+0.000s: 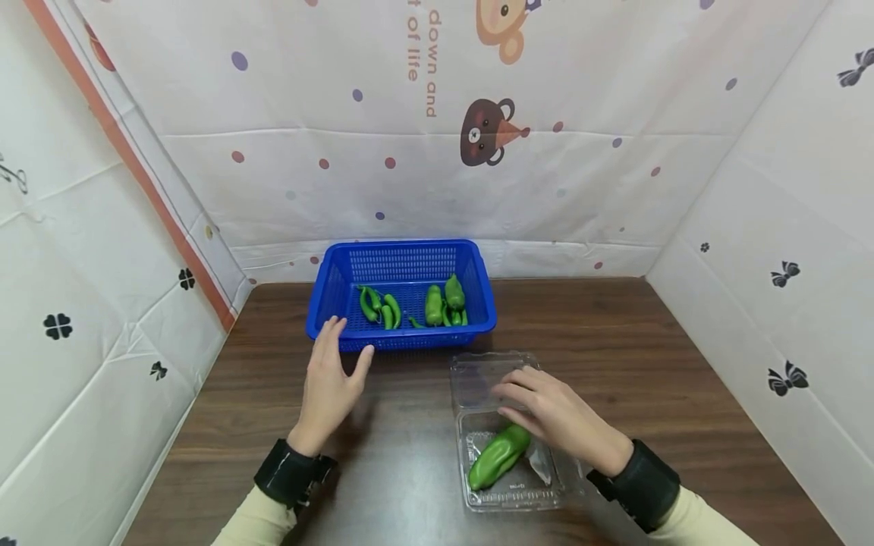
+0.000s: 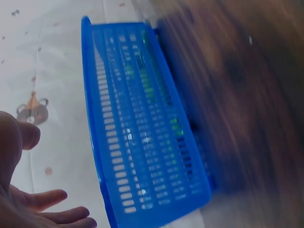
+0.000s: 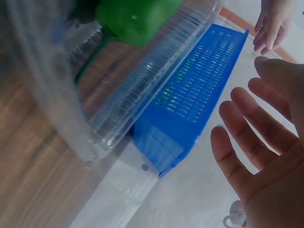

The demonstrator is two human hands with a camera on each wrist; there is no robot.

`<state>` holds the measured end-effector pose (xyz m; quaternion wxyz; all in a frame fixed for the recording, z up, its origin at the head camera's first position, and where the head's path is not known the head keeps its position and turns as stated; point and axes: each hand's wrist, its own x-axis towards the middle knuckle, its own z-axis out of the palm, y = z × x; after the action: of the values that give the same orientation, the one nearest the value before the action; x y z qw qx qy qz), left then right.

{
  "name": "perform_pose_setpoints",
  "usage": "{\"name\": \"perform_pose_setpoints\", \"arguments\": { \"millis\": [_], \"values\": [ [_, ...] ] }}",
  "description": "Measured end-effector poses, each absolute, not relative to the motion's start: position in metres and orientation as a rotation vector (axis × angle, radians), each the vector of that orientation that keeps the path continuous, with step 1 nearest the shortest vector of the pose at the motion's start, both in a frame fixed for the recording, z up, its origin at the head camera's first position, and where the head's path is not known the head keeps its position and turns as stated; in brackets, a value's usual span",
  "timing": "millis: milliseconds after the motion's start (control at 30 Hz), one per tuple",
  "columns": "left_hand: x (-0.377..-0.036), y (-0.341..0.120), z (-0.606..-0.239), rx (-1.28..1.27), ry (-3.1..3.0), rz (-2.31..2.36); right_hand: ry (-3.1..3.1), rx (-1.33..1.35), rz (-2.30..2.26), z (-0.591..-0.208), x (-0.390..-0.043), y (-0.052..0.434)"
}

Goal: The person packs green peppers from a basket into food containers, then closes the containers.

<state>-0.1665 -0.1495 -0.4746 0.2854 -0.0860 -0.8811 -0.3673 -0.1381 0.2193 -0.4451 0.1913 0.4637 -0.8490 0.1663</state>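
Note:
A large green pepper [image 1: 500, 457] lies slantwise in a clear plastic clamshell box [image 1: 471, 497], whose lid [image 1: 474, 383] is folded back toward the basket. My right hand [image 1: 556, 413] is over the box, fingers loosely bent and apart from the pepper; in the right wrist view the same pepper [image 3: 137, 21] appears beyond the palm side. With fingers spread, my left hand [image 1: 331, 387] is at the near left corner of a blue plastic basket [image 1: 403, 343], holding nothing. In the left wrist view its fingers [image 2: 50, 199] are beside the basket wall [image 2: 118, 142].
Inside the basket, several slim green chilies [image 1: 369, 305] lie on the left, and thicker green peppers [image 1: 433, 305] with small ones on the right. The brown wood-grain table [image 1: 580, 326] meets printed white cloth walls [image 1: 580, 189] at the back and sides.

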Motion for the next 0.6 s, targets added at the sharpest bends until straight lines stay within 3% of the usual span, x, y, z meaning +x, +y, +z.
{"name": "perform_pose_setpoints", "arguments": {
  "millis": [600],
  "values": [
    [-0.190,-0.185,-0.476,-0.014,-2.440,-0.978,-2.350,1.275,0.448,-0.427,-0.160,0.203]
  ]
}}
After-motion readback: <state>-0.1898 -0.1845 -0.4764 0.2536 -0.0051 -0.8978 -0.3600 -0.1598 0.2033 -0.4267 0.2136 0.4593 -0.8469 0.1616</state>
